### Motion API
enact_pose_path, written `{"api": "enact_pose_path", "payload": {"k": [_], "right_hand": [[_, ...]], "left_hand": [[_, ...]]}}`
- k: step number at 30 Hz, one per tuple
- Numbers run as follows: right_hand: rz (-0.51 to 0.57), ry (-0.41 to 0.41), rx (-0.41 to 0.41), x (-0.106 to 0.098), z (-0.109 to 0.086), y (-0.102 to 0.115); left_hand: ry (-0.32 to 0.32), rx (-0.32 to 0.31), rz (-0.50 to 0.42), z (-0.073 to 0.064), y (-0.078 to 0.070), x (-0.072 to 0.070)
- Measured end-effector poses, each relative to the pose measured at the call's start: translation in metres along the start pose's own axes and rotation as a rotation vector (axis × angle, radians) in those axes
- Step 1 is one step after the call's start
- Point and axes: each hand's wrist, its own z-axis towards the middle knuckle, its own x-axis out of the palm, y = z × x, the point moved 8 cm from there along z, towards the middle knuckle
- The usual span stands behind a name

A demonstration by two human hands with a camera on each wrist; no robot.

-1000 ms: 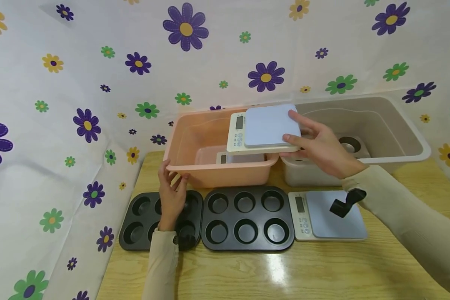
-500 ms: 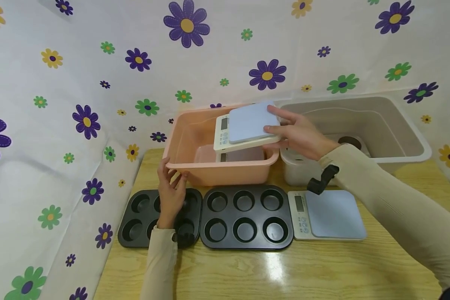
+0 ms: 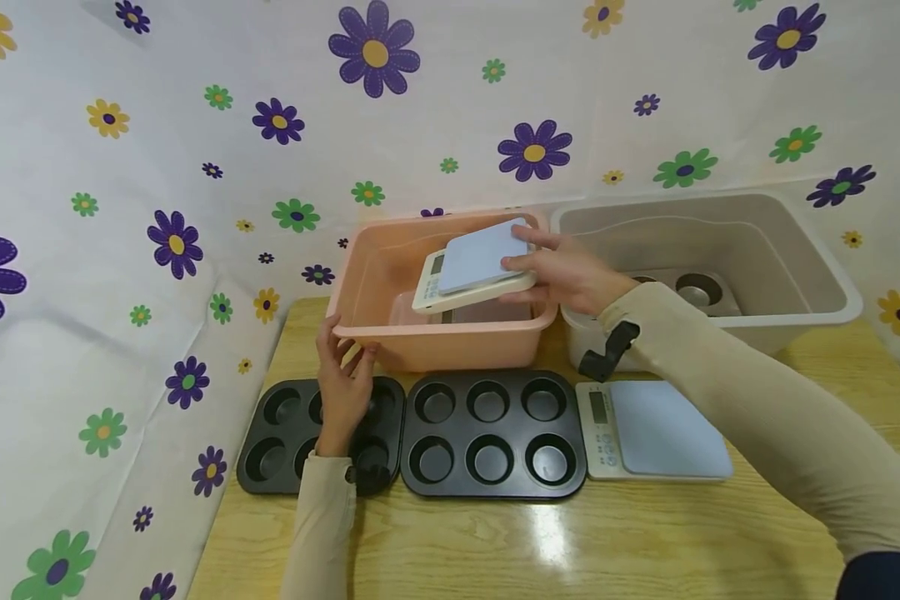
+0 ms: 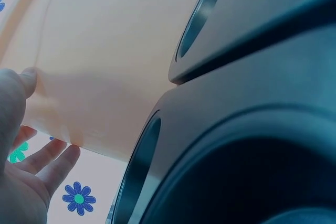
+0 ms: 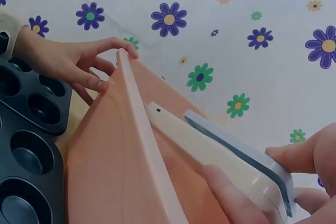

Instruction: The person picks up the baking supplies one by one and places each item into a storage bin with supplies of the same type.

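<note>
My right hand grips a white kitchen scale with a pale blue platform by its right end. The scale tilts, its display end lower, over the inside of a pink plastic tub. In the right wrist view the scale overlaps the tub's rim. Below it in the tub lies another scale, mostly hidden. At the tub's front left corner my left hand holds the rim, fingers hooked over it and thumb on the outer wall.
Two black muffin pans stand side by side in front of the tub. Right of them another kitchen scale lies on the wooden table. A grey tub holding a muffin pan stands at the right. Flowered cloth hangs behind.
My right hand has carried the scale leftward from between the two tubs to over the pink tub, tilting its display end down. My left hand has stayed at the corner.
</note>
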Motion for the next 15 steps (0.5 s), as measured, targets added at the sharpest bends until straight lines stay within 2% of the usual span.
{"api": "enact_pose_path", "payload": {"k": [8,15], "right_hand": [[-0.060,0.017,-0.013,0.021,0.006,0.002],[-0.147,0.016,-0.021,0.024,0.010,0.000]], "left_hand": [[-0.004,0.005,-0.005,0.000,0.001,0.001],[-0.007,-0.003,-0.015,-0.001,0.002,0.000]]}}
